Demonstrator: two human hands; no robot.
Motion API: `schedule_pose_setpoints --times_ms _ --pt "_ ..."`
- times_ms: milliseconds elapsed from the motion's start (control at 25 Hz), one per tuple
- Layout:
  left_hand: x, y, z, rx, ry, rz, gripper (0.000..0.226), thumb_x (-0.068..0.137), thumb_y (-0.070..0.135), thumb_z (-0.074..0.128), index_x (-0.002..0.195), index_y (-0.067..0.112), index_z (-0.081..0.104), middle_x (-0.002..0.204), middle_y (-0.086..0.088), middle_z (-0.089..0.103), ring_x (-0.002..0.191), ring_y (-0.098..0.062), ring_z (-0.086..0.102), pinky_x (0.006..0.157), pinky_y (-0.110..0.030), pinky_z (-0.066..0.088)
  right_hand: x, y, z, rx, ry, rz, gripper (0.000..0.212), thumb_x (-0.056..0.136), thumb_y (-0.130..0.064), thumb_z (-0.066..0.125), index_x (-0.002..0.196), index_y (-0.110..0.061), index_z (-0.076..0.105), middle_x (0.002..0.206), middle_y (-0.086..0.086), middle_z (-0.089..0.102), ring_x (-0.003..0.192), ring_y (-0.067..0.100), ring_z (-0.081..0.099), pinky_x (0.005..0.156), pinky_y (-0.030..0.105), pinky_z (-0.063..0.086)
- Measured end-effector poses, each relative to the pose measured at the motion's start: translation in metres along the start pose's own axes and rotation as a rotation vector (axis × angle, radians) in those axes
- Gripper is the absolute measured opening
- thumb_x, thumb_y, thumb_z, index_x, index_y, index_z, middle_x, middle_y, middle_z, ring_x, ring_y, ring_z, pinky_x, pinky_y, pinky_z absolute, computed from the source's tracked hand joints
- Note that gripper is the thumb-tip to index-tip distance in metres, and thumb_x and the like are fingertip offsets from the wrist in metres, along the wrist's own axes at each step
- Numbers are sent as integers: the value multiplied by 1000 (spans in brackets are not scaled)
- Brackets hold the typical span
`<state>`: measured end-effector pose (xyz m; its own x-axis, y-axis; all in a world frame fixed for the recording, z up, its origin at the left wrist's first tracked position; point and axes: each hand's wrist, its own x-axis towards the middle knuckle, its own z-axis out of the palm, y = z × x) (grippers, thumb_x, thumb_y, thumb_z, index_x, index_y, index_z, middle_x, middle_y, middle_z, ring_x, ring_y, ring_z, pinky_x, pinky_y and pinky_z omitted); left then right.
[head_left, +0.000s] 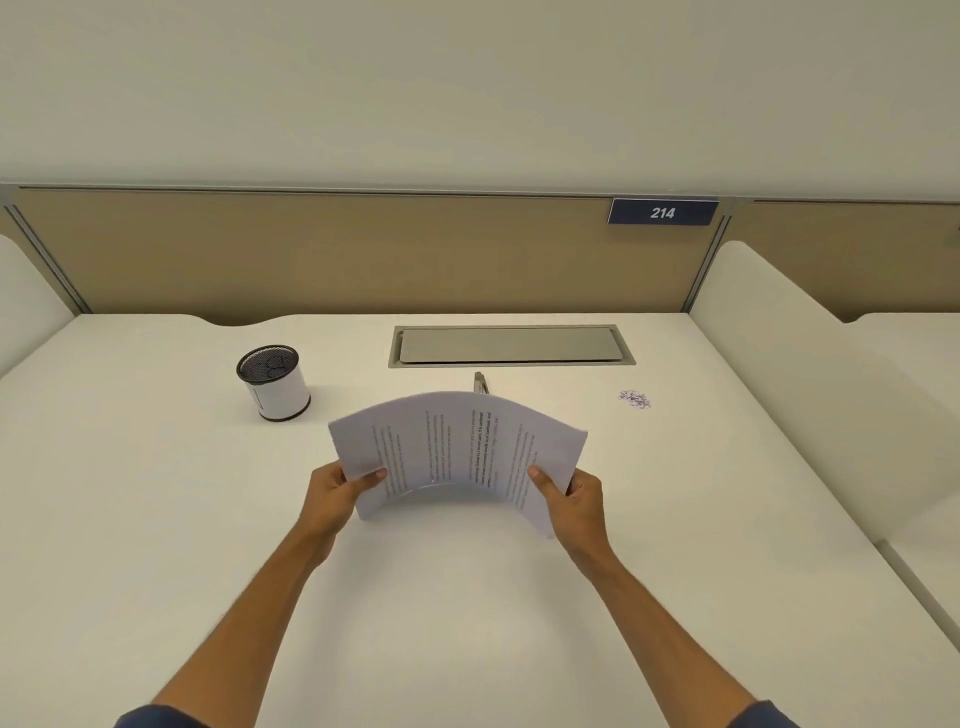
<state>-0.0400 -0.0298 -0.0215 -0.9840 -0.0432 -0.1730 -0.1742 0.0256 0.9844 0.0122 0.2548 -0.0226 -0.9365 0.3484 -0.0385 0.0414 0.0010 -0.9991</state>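
Paper stack (457, 447): thin bundle of white printed sheets, held in the air above the desk at the centre of the view. It is turned sideways, so the lines of text run up and down. The bundle is bowed into an arch, with the middle raised and both short ends drawn lower.
Left hand (337, 493): grasps the left end of the bundle. The thumb lies on the printed top face and the other fingers curl underneath, hidden by the paper.
Right hand (574, 499): grasps the right end the same way, with the thumb on top and the fingers wrapped below, out of sight.
Arms: both forearms are bare and reach forward from the bottom corners, with dark blue sleeves (156, 717) just visible at the frame's lower edge.
Desk (467, 623): broad white surface beneath the hands.
Pen cup (274, 382): black mesh cup with a white band round it, standing upright on the desk, left of and beyond the papers, apart from them.
Cable hatch (511, 345): grey metal flap set into the desk, lying flat, beyond the papers near the back edge.
Small grey object (480, 382): just past the top edge of the papers and mostly hidden by them. What it is cannot be told.
Small pile (635, 399): tiny pale speckled bits on the desk, right of the papers, too small to identify.
Partition (363, 249): tan panel along the back of the desk.
Number plate (663, 212): blue, reading 214, at the partition's upper right.
Side divider (779, 364): white panel on the right edge of the desk.
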Motion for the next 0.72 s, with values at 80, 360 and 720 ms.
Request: schedule_pose_setpoints --times_ms 80,360,720 --pt "-3 -5 5 33 3 -4 30 89 14 69 119 12 65 110 1 71 107 -27 65 95 -44 52 -1 5 2 -6 26 24 11 89 -19 67 100 -15 68 94 -6 72 89 22 68 64 19 54" --pt "0 34 0 227 -28 210 14 94 24 64 104 17 70 100 2 73 93 -22 67 75 -28 53 21 -55 -19 11 167 -155 36 74 -24 82 107 -16 69 91 0 74 83 17 71 71 24 57" --pt "15 113 14 620 -197 445 30 91 29 61 76 3 69 70 -8 69 63 -14 50 62 -29 39 54 -123 -5 -798 -408 -327 69 69 -56 75 131 -34 54 114 -11 70 102 10 66 87 37 54"
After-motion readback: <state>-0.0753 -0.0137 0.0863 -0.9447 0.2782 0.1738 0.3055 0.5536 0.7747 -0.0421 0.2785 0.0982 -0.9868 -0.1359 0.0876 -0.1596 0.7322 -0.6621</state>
